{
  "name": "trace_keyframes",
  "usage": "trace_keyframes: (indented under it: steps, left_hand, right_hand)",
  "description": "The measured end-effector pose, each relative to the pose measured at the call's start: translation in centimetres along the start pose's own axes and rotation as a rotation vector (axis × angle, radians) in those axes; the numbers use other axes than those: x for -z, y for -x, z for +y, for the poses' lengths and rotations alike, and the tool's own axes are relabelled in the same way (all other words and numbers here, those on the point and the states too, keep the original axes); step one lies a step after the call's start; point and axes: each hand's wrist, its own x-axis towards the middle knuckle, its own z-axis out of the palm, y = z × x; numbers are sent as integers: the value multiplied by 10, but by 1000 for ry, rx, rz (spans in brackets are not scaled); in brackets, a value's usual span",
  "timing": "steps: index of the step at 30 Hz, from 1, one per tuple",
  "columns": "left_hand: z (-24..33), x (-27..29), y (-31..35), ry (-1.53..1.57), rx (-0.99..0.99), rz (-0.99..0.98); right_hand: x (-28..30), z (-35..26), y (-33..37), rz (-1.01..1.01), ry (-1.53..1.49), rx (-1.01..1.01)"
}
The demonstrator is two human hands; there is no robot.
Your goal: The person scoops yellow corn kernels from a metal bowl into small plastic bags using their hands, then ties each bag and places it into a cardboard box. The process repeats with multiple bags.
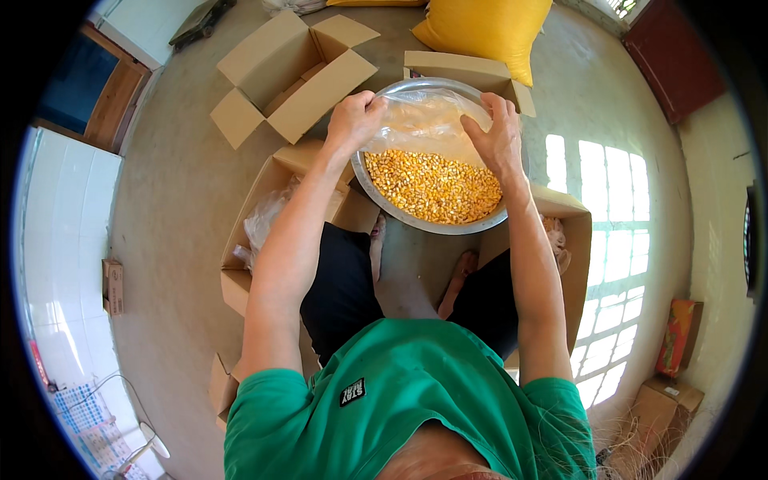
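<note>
we see both hands raised over a round metal basin (376, 196) that sits on the concrete floor (184, 184) just beyond the person's feet. the basin holds a heap of yellow corn kernels (432, 186), piled toward its near side. a clear plastic bag (424, 120) is stretched over the far half of the basin, touching the kernels at its lower edge. the left hand (354, 118) has its grip clenched on the bag's left edge, fingers curled over the plastic. the right hand (498, 136) is grasping the bag's right edge, thumb toward us and fingers spread along the film. to the far left lies an open cardboard box (288, 76) with its flaps out. another open box (264, 240) lies to the near left, beside the left forearm, with crumpled plastic inside it. a full yellow sack (480, 28) stands at the far side, behind the basin.
</note>
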Motion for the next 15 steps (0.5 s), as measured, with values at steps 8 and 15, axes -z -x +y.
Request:
trace_keyframes:
  steps: [8, 15]
  left_hand:
    - [40, -27, 20, 119, -245, 5]
    - [67, -53, 53, 40, -476, -339]
  right_hand:
    - [-26, -32, 21, -324, -367, 79]
    - [-63, 80, 27, -575, -8, 72]
